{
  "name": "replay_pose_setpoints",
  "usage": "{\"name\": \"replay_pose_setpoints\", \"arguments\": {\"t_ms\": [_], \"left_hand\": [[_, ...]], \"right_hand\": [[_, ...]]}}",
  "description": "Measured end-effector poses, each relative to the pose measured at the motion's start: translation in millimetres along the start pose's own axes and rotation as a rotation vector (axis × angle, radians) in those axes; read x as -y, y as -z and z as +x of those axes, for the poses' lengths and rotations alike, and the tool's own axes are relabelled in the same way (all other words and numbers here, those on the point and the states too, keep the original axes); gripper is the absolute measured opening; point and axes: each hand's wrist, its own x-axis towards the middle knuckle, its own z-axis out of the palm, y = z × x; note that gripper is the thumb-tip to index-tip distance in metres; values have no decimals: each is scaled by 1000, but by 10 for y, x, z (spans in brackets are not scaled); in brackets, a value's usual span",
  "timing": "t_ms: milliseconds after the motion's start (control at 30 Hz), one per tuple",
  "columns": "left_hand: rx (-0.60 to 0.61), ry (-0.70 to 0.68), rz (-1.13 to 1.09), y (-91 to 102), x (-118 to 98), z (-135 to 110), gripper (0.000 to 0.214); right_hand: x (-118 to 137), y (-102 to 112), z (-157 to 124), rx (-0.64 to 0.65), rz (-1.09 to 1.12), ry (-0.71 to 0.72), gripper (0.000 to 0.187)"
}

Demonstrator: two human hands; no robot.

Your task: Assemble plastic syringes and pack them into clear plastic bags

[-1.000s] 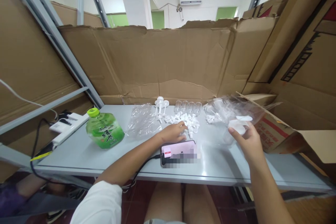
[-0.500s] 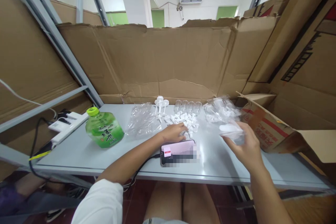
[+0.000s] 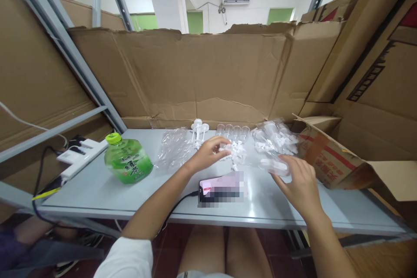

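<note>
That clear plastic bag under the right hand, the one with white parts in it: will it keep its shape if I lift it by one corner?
Probably not. The clear bag looks thin and crinkled, so it should sag and fold. The loose white parts inside would likely slide to the low end. Its glossy film may slip under the right hand.

Hands (image 3: 208, 153) among white plastic parts (image 3: 236, 151)
</note>
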Motion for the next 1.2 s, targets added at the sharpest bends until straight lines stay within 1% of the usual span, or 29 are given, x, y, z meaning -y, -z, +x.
{"name": "replay_pose_setpoints", "arguments": {"t_ms": [67,133,200,300,367,400,533,600,667,733,833,900,933,967,1033,1067,1133,1200], "left_hand": [[-47,-25,-98,108,-218,15,28],[28,-97,-150,172,-397,37,27],[139,-154,-160,195,-512,59,26],[290,-175,-164,184,-563,83,27],[343,-158,-186,173,-546,90,27],[349,-148,-199,171,-532,91,28],[357,-117,-207,204,-513,87,35],[351,-118,-193,235,-533,81,35],[263,-138,-176,264,-561,74,30],[126,-151,-153,282,-570,69,26],[-48,-120,-101,275,-496,75,22],[-103,-66,-34,236,-371,91,22],[-98,-33,9,202,-289,99,22],[-62,3,55,160,-200,108,22],[86,52,149,46,-16,117,22],[173,56,190,-22,71,117,23],[318,23,279,-167,218,113,27],[417,-27,361,-299,322,111,32]], "right_hand": [[29,-18,15,20,17,12,37],[65,-33,32,43,38,37,36],[102,-45,46,63,61,51,35],[150,-52,58,95,99,50,35],[175,-48,68,113,119,51,35],[186,-44,74,117,124,54,36],[207,-28,95,123,144,57,35],[203,-27,101,127,156,51,35],[192,-30,103,127,168,40,36],[180,-31,104,124,184,23,37],[163,-19,107,122,237,-54,38],[149,1,111,117,310,-152,42],[139,11,116,111,357,-212,44],[127,20,122,104,410,-272,46],[96,28,143,102,533,-380,47],[79,26,156,98,591,-428,46],[51,12,184,76,664,-508,44],[40,-1,208,58,682,-557,43]]}}
